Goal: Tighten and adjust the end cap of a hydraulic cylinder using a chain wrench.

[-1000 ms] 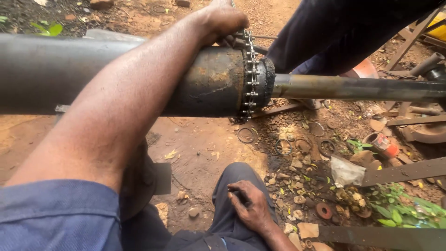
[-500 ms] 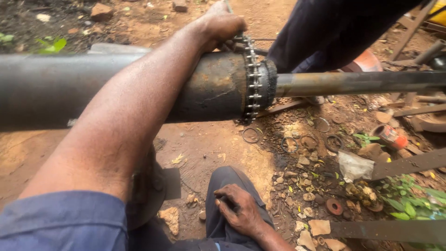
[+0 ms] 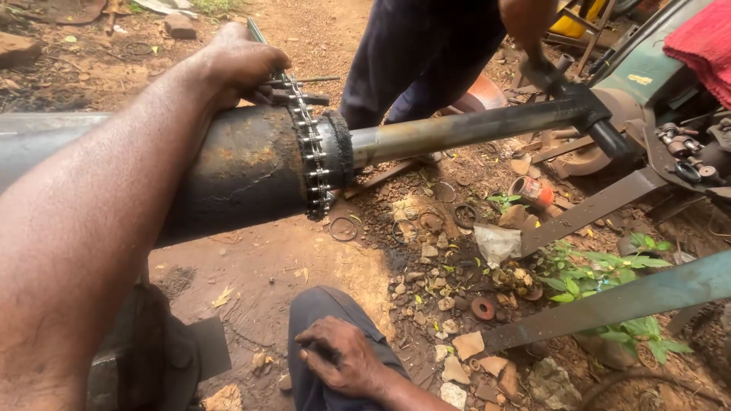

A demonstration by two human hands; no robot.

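— Head view: what's your left hand (image 3: 240,65) doing?
— You're gripping the chain wrench (image 3: 311,152) wrapped around the rusty cylinder (image 3: 244,171), near its rod (image 3: 464,129).
— And your right hand (image 3: 343,358)?
— It rests on your knee (image 3: 327,320), fingers loosely curled, holding nothing.

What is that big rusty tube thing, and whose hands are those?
The picture comes from a camera on a person's head, looking down. The left hand reaches over a thick, dark, rusty metal cylinder and grips a chain tool wrapped around its end. A thinner shiny rod sticks out of the cylinder. The right hand rests on the person's knee. On the dirt ground lie metal rings and stones. Someone else in dark trousers stands behind.
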